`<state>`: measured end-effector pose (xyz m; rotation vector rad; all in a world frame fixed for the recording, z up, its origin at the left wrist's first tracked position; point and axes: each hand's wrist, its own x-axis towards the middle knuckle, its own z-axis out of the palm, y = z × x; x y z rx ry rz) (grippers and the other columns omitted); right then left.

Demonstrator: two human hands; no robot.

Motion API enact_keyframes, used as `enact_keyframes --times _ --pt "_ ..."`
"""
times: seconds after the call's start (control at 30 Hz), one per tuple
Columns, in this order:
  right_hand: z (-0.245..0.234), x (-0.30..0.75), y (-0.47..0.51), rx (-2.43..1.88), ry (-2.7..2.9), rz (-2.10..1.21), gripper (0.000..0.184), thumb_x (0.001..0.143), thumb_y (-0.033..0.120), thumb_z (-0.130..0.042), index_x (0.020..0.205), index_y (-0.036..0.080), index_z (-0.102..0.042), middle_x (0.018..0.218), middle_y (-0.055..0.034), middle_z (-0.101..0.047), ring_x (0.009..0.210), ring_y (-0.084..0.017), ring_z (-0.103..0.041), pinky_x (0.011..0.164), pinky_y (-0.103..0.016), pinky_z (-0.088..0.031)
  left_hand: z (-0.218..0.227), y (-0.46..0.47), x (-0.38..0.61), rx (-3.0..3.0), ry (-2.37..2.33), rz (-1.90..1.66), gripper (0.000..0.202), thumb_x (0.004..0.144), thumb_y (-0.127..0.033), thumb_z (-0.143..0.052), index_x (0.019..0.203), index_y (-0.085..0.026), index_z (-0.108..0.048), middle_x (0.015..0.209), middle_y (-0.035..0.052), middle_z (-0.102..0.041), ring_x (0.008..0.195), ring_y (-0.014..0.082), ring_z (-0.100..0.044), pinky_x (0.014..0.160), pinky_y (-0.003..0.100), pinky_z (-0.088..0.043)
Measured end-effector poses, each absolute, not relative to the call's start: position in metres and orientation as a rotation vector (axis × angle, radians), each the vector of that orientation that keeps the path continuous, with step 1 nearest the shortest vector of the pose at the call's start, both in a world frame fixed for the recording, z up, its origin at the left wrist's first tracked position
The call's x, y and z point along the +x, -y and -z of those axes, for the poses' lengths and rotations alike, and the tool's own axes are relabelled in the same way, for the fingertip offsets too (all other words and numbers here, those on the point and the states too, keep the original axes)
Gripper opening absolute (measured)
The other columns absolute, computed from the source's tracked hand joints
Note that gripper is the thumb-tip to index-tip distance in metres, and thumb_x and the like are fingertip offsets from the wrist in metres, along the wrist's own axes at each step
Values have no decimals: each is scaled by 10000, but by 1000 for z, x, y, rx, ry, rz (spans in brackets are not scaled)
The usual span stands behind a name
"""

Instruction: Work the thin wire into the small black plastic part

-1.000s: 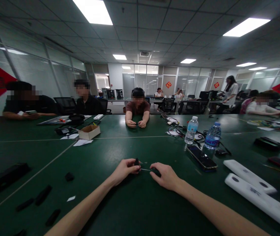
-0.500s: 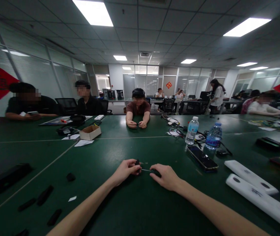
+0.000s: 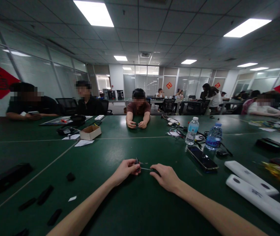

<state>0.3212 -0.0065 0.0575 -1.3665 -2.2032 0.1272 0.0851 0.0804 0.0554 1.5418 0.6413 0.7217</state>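
My left hand (image 3: 126, 171) and my right hand (image 3: 166, 177) sit close together above the green table (image 3: 100, 203). Between the left thumb and fingers is a small black part (image 3: 136, 161). A thin metal pin (image 3: 146, 169) runs from there to the right. It ends at a dark piece (image 3: 155, 171) pinched by my right fingertips and partly hidden by them. The gap between my hands is narrow.
Several black strips (image 3: 45, 195) lie to the left. To the right are a phone (image 3: 202, 158), water bottles (image 3: 192, 131), cables (image 3: 176, 134) and long white cases (image 3: 259, 193). A co-worker (image 3: 138, 108) sits opposite, near a cardboard box (image 3: 90, 132).
My hands and the pin have barely moved. A standing person at the back has moved left, and a yellow wrapper now shows at the right of the table.
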Motion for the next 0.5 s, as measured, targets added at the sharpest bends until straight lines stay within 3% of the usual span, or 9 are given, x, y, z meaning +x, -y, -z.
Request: enact_keyframes --times 0.2,0.5 --pt "-57 326 -2 -1478 1967 -136 265 991 346 -419 1137 208 -592 990 -58 -659 842 -197 -640 746 -327 -521 -52 -79 87 1628 -647 -608 326 780 -399 -677 968 -133 -652 847 69 -683 770 184 -643 669 274 -485" --pt "-62 321 5 -1332 2223 -201 247 951 351 -499 1126 214 -608 1000 -39 -660 822 -173 -631 728 -290 -510 -47 -84 85 1456 -603 -737 401 817 -441 -645 1059 -123 -620 940 108 -673 818 192 -652 702 287 -506"
